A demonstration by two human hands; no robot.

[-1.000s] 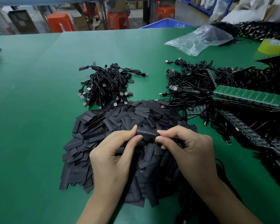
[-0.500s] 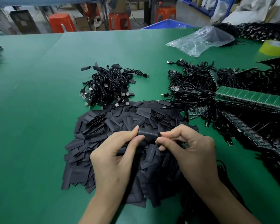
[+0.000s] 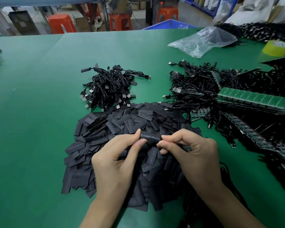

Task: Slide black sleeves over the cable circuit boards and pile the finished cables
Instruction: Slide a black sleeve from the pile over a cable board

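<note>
Black flattened tubular sleeve (image 3: pixel 149 137), frame centre: left hand (image 3: pixel 115 163) pinches its left end, right hand (image 3: pixel 192 155) pinches its right end, beside the small green circuit board (image 3: pixel 187 147). Risk: a collapsed sleeve mouth may snag the board corner and buckle the sleeve.

Sleeve pile (image 3: pixel 105 129) sits centre-near on the table (image 3: pixel 31 129). Left hand (image 3: pixel 115 160) and right hand (image 3: pixel 192 155) are over its near half, with one sleeve (image 3: pixel 150 137) pinched between them. Cable pile (image 3: pixel 109 88) is just behind the sleeves. Cable tangle (image 3: pixel 192 86) is to the right of that, reaching the sleeve pile's far right corner. Circuit board panels (image 3: pixel 253 99) lie on the tangle's right side. Plastic bag (image 3: pixel 202 41) is behind the tangle, tape roll (image 3: pixel 275 47) right of the bag. Stools (image 3: pixel 61 23) stand past the far edge.
</note>
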